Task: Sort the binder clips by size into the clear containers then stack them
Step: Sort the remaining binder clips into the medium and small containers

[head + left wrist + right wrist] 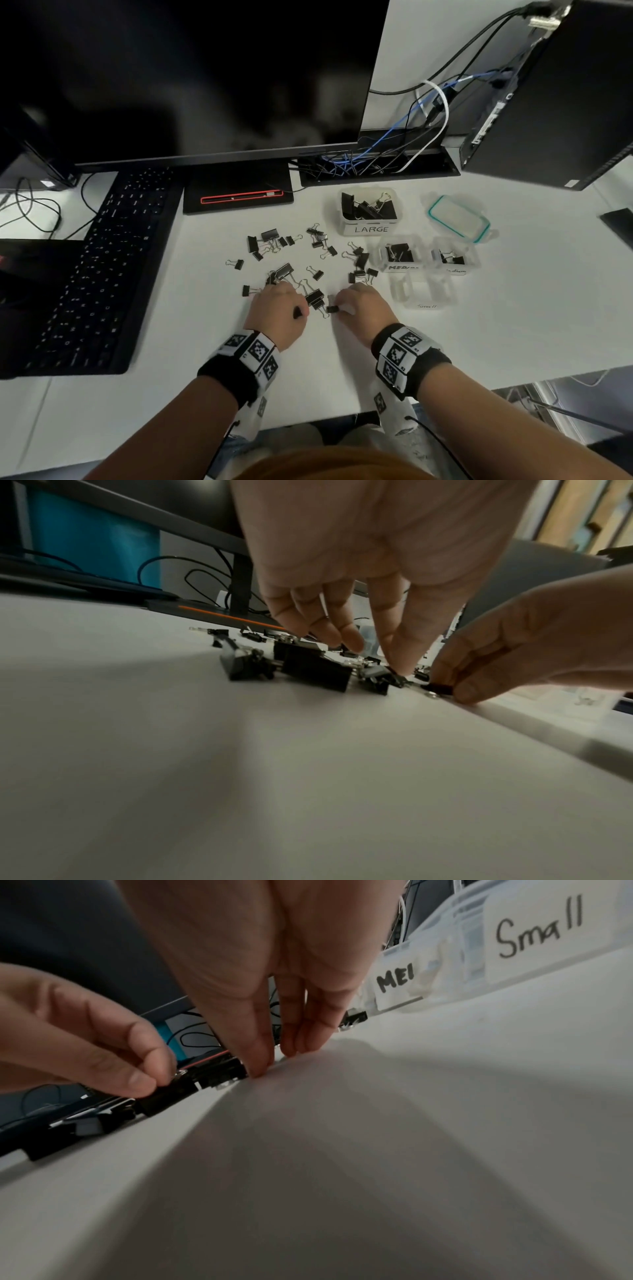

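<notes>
Bent over the white desk (479, 325), the left hand (275, 313) pinches a small black binder clip (298, 312) whose heading I cannot tell, while the right hand (364, 305) nips another small black clip (332, 309), lying crosswise, beside the clear tub labelled "Small" (424, 294).

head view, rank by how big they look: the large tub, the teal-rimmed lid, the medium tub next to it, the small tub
1. teal-rimmed lid and LARGE tub: they look alike, so I will not rank them.
2. Small tub.
3. MEDIUM tub, though it sits farther from the camera, so that is unsure.
</notes>
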